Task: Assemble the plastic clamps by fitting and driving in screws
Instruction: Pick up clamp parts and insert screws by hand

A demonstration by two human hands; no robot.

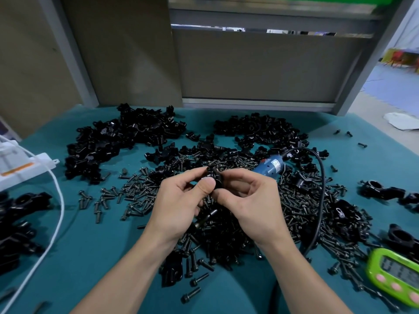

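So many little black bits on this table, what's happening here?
A person pinches one black plastic clamp between the left hand and right hand, above a heap of black screws on the teal table. The blue electric screwdriver lies just behind the hands, untouched. Piles of loose clamp parts sit farther back, and a green timer is at the right edge.

Bare forearms (127,270), short-trimmed thumbnail (207,184) on left grip (179,200)

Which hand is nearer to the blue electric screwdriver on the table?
Right. The right hand is close beside the blue screwdriver, on its near side; the left hand is farther off, to the left.
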